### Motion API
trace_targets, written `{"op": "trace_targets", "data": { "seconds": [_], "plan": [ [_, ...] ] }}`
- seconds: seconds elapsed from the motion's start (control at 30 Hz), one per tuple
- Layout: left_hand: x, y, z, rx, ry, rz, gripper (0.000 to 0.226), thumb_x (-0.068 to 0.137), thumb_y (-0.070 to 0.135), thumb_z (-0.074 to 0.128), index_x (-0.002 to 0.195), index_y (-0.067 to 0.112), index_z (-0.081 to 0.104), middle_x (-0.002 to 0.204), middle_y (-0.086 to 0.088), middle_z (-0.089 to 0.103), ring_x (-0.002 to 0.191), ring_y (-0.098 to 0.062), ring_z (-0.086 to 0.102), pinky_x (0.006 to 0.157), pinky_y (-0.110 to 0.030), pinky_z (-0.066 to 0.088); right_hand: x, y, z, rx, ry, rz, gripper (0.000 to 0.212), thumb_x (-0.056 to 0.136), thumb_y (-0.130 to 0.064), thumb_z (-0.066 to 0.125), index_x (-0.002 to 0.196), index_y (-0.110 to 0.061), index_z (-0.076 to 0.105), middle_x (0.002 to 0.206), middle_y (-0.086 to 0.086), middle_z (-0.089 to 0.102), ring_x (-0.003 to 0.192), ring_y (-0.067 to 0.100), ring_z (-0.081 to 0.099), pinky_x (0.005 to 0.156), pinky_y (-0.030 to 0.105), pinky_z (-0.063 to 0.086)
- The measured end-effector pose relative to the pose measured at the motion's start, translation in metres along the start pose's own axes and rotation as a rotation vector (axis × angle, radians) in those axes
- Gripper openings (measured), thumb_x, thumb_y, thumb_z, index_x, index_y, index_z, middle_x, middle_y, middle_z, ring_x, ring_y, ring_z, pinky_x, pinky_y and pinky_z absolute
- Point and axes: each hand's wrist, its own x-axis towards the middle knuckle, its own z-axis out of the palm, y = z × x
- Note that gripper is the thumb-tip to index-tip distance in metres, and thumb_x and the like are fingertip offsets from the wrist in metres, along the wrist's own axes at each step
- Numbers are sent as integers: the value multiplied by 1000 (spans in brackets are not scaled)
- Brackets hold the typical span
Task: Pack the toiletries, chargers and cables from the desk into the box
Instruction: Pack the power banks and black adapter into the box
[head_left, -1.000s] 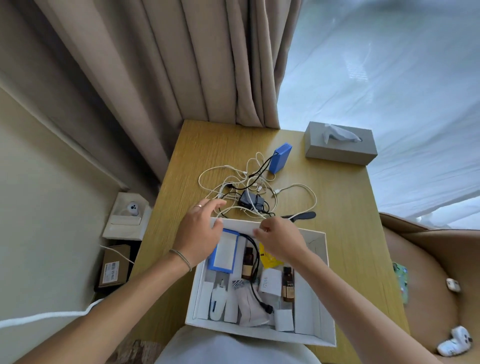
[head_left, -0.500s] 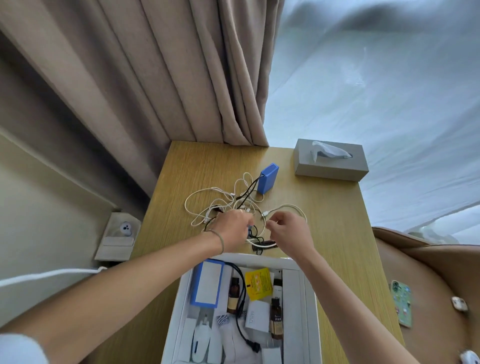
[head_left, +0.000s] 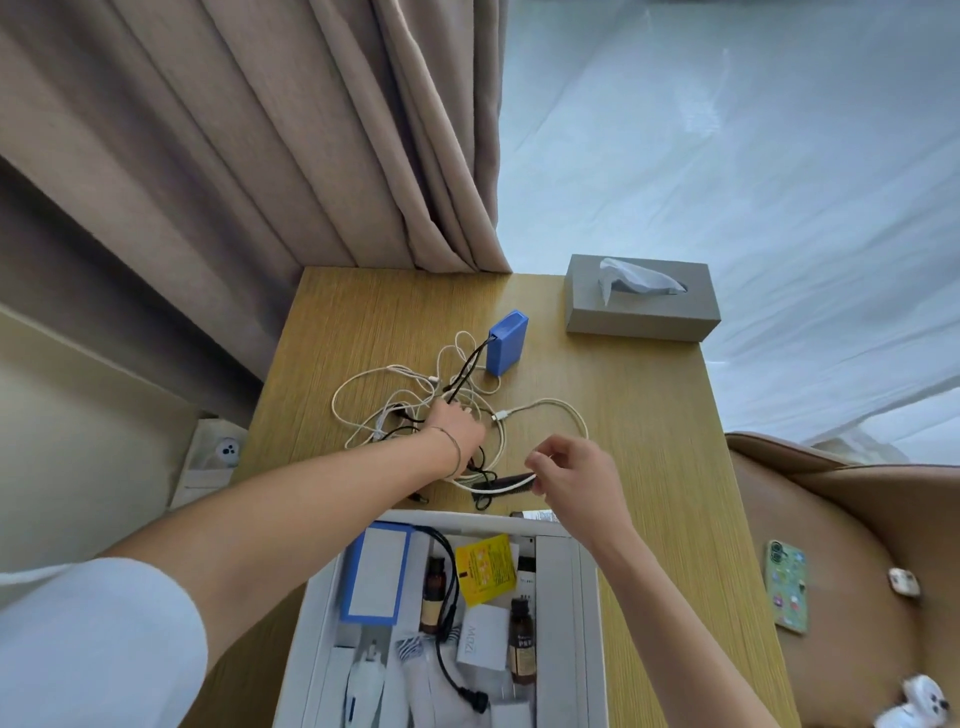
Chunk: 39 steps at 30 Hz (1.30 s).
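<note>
The person's right hand (head_left: 574, 475) pinches a white cable (head_left: 550, 410) between thumb and fingertips, just in front of the box's far edge; the strand runs left from the pinch over a dark comb-like object (head_left: 506, 484) lying on the desk, and its long loop curves away behind the hand. The left hand (head_left: 457, 428) is pressed down into the tangle of cords (head_left: 415, 400), fingers curled in among white and black strands, though I cannot tell from here whether they are actually closed on any one of them. A thin bracelet sits at that wrist.

The tangle sprawls over the middle of the wooden desk (head_left: 649, 415). A black lead runs from it up to a blue charger block (head_left: 506, 343) standing just behind the pile. Farther back, at the right corner, sits a grey tissue box (head_left: 641, 301) with a tissue poking out.

Nearest the person is the white box (head_left: 589, 623), open and already partly filled: a blue-edged white pack (head_left: 375, 577) at the left, two small brown bottles (head_left: 434, 592), a yellow sachet (head_left: 485, 569), a white carton and a black cord with a plug snaking down the middle.

Off the desk to the right, a phone in a green patterned case (head_left: 787, 587) lies on a tan seat. Beige curtains hang behind the desk.
</note>
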Motion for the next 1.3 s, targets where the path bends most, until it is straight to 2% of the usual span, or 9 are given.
{"op": "trace_targets", "data": {
  "seconds": [0.3, 0.47, 0.6, 0.7, 0.8, 1.0, 1.1, 1.17, 1.3],
  "plan": [
    [-16, -9, 27, -162, 395, -7, 57, 85, 55, 61, 129, 21, 49, 115, -2, 69, 121, -26, 54, 117, -59, 14, -10, 8, -8, 115, 23, -22, 21, 93, -19, 62, 74, -20, 71, 60, 0, 69, 57, 19, 62, 61, 44, 54],
    [-44, -16, 37, -563, 765, -18, 43, 80, 47, 66, 112, 23, 51, 98, 4, 69, 109, -20, 61, 120, -54, 11, -19, 11, -12, 166, 42, -59, 21, 95, -17, 63, 76, -20, 72, 61, -1, 68, 56, 8, 59, 58, 30, 48],
    [-67, -19, 34, -842, 937, -39, 42, 79, 48, 69, 102, 23, 43, 82, 10, 57, 83, -13, 55, 123, -48, 18, -26, 2, -12, 204, 142, -120, 17, 96, -12, 61, 87, -23, 70, 67, 2, 70, 59, 14, 63, 60, 38, 53],
    [-88, -20, 25, -983, 991, -64, 39, 79, 45, 65, 101, 25, 39, 85, 10, 50, 77, -13, 46, 90, -44, 52, -29, -11, -11, 196, 169, -174, 27, 96, -12, 60, 114, -31, 65, 74, 2, 70, 65, 11, 66, 65, 37, 55],
    [-105, -24, 14, -1072, 1029, -102, 33, 81, 39, 61, 101, 27, 38, 84, 6, 51, 65, -15, 50, 51, -31, 45, -31, -26, -6, 152, 155, -226, 36, 95, -14, 61, 126, -33, 60, 78, -1, 70, 69, 15, 67, 71, 42, 58],
    [-137, -35, -14, -1795, 885, -179, 34, 84, 23, 76, 104, 21, 48, 95, -3, 59, 73, -1, 64, 55, -14, 51, -34, -43, 5, 97, 174, -320, 34, 94, -15, 64, 124, -30, 63, 97, -12, 70, 88, 6, 65, 82, 39, 58],
    [-159, -41, -25, -2147, 726, -126, 31, 82, 28, 78, 105, 20, 59, 100, -5, 65, 69, -6, 69, 58, -27, 57, -34, -45, 10, 44, 24, -384, 50, 91, -23, 67, 137, -37, 54, 133, -16, 61, 114, 3, 59, 98, 19, 45],
    [-173, -43, -30, -2359, 546, -95, 40, 78, 39, 77, 108, 17, 62, 99, -11, 66, 68, -15, 69, 57, -34, 57, -35, -47, 15, 87, -142, -369, 68, 89, -22, 70, 147, -43, 41, 144, -16, 54, 131, 1, 49, 106, 24, 37],
    [-195, -45, -30, -2580, 218, -5, 39, 86, 43, 70, 107, 10, 64, 88, -10, 67, 68, -18, 66, 58, -30, 55, -36, -55, 26, 373, -455, -249, 50, 94, -12, 67, 133, -42, 56, 105, -8, 75, 101, 16, 66, 93, 46, 54]
  ]
}}
